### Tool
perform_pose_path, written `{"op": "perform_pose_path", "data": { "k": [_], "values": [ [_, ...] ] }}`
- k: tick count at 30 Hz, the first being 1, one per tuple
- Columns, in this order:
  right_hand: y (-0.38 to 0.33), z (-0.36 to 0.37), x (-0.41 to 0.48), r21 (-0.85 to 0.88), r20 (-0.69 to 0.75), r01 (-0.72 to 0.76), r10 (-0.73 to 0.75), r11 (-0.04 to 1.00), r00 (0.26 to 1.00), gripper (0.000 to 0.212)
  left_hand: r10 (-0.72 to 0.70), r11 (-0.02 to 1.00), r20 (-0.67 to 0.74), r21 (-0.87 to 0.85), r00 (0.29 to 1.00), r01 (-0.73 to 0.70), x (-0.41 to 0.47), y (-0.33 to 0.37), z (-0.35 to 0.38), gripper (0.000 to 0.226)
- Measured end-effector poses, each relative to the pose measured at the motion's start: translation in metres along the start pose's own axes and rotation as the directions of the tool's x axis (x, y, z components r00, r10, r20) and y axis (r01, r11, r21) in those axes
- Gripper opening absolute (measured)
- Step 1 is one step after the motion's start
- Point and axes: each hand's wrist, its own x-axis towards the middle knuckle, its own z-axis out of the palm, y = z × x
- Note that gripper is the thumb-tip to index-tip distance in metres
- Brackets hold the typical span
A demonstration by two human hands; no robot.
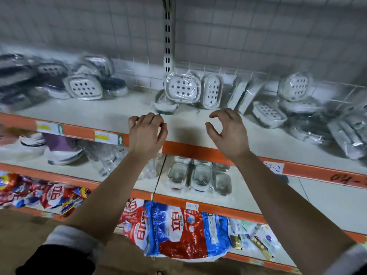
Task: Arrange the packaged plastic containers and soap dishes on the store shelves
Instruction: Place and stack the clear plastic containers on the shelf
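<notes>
Left hand [147, 132]: over the front edge of the top shelf [119, 114], fingers half curled, holding nothing.
Right hand [228, 132]: just right of it, a loose open claw, empty.
Room: white boards, orange front strips, wire-grid back [258, 36].
Wrapped soap dishes [182, 88]: three just beyond the hands; the blurred piles left and right cannot be counted.
Packaged clear containers [198, 175]: on the shelf below.

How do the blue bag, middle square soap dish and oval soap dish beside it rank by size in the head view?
Blue bag, though nearest the camera
Middle square soap dish
Oval soap dish, slightly smaller
</notes>
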Motion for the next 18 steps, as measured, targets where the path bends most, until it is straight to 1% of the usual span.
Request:
{"op": "perform_pose_path", "data": {
  "k": [5, 8, 11, 14, 16, 18],
  "values": [
    [-0.012, 0.042, 0.056, 0.005, 0.068, 0.049, -0.049, 0.999, 0.996, 0.031, 0.014, 1.000, 0.057, 0.000, 0.998, -0.014, 0.041, -0.044, 0.023, 0.029],
    [-0.020, 0.069, 0.085, -0.019, 0.134, 0.079, -0.076, 0.997, 0.988, 0.041, 0.037, 0.999, 0.080, -0.011, 0.996, -0.036, 0.058, -0.064, 0.039, 0.033],
    [-0.028, 0.089, 0.114, -0.059, 0.180, 0.096, -0.084, 0.994, 0.980, 0.050, 0.022, 0.998, 0.091, -0.060, 0.996, -0.016, 0.074, -0.078, 0.054, 0.035],
    [-0.032, 0.103, 0.140, -0.082, 0.179, 0.116, -0.100, 0.990, 0.979, 0.055, 0.010, 0.992, 0.105, -0.123, 0.994, 0.003, 0.082, -0.087, 0.069, 0.037],
    [-0.031, 0.109, 0.156, -0.105, 0.194, 0.098, -0.077, 0.990, 0.978, 0.063, 0.007, 0.984, 0.083, -0.176, 0.997, 0.008, 0.082, -0.089, 0.076, 0.031],
    [-0.031, 0.115, 0.169, -0.143, 0.251, 0.058, -0.020, 0.988, 0.968, 0.074, 0.010, 0.975, 0.064, -0.222, 0.998, 0.005, 0.081, -0.090, 0.081, 0.025]
  ]
}}
